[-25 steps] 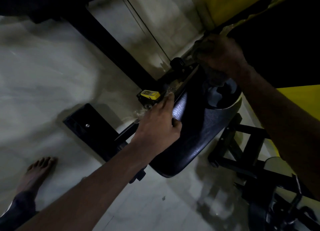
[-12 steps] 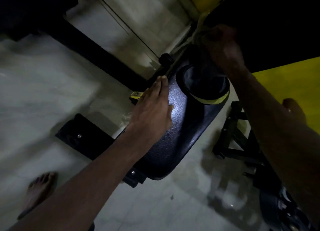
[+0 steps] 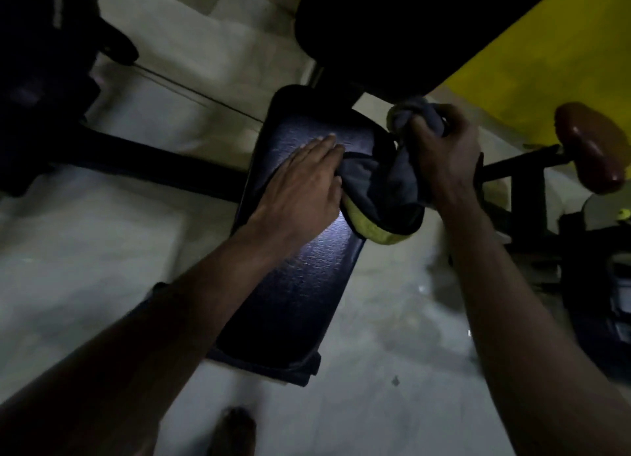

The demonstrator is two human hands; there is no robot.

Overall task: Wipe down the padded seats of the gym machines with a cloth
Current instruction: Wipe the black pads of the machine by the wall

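A black padded seat runs from the frame's centre down toward me. My left hand lies flat on its upper part, fingers straight, touching the edge of a grey cloth with a yellow underside. The cloth is bunched at the seat's upper right edge. My right hand grips the cloth's upper end, fingers curled round a wad of it. The black backrest pad rises above the seat.
The machine's black frame bar crosses the pale floor at left. A brown rounded pad on a black stand sits at right before a yellow wall. My bare foot shows at the bottom edge.
The view has swung so the seat now points toward me. My left hand slid onto the seat top beside the cloth. My right hand came down, gripping the bunched cloth.
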